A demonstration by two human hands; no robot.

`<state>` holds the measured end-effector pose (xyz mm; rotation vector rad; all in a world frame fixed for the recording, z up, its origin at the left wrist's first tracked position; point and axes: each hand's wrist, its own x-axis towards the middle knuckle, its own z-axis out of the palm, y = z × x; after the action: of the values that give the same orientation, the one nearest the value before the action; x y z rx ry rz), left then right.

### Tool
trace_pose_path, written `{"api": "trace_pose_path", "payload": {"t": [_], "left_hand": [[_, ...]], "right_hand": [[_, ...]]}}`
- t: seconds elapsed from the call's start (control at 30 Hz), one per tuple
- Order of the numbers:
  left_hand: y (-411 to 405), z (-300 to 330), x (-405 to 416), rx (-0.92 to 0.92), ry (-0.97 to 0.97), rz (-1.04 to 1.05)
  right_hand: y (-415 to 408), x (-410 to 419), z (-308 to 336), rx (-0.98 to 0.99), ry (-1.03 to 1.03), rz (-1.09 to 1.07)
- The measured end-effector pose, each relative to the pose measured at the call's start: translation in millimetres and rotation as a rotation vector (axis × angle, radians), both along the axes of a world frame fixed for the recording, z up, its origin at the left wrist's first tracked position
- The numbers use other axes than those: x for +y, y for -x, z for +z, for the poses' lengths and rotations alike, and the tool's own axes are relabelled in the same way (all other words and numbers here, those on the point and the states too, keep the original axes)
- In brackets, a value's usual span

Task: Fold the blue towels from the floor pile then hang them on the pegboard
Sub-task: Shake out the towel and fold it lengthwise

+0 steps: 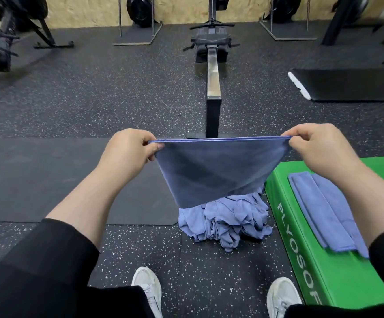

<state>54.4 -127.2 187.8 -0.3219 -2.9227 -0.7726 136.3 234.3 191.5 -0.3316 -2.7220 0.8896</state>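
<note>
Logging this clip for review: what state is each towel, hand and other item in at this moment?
Held towel: doubled over, stretched taut in the air.
Left hand: pinches one top corner.
Right hand: pinches the other corner.
Floor pile: crumpled, unfolded.
Folded towels: lying flat on the green box.
Rowing machine: unused.

A gym: speckled rubber floor, a rowing machine, green plyo box, probably bikes behind.

Both forearms reach forward in black sleeves, held level and well apart; the left hand and right hand each pinch with curled fingers.
</note>
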Motion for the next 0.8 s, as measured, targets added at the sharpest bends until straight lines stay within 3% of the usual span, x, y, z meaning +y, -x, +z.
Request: {"api": "trace_pose_path", "payload": {"t": [0.2,0.43,0.6,0.7,0.8], "left_hand": [[-2.0,3.4,3.0,0.039,-0.023,-0.027],[-9.2,2.3,23.4,-0.102,-0.693,-0.106],[-20.6,2.3,59.3,-0.078,-0.561,-0.247],[-28.1,3.3,80.6,-0.07,-0.403,-0.326],[-31.8,4.5,95.2,-0.093,-0.374,-0.395]], "right_hand": [[2.0,2.5,-6.0,-0.005,-0.022,0.025],[6.1,4.3,-10.6,-0.112,-0.051,-0.046],[9.5,-14.3,-8.0,-0.231,-0.077,0.179],[10.5,-50.4,-1.3,-0.159,0.11,0.421],[19.4,-78.5,-5.6,-0.173,0.292,0.552]]}}
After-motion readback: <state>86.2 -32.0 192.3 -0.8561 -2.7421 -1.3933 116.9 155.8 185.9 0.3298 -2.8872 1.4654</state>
